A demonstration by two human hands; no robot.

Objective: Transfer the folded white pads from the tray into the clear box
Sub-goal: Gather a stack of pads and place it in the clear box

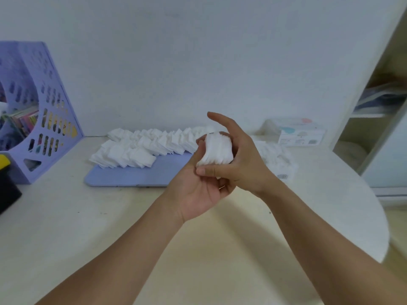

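Both my hands hold one stack of folded white pads [217, 150] above the table, in front of the tray's right end. My left hand [198, 192] lies palm up under the stack with its fingers curled round it. My right hand [244, 164] grips the stack from the right, thumb against its lower edge and index finger raised. Many more folded pads [141, 149] lie in overlapping rows on the lavender tray [132, 176]. The clear box [280, 160], with pads inside, stands right of the tray and is partly hidden behind my right hand.
A purple perforated file holder [37, 111] with books stands at the left. A black and yellow object [5, 179] sits at the left edge. A tissue box [297, 133] rests against the back wall, and an open shelf unit [374, 119] stands at the right.
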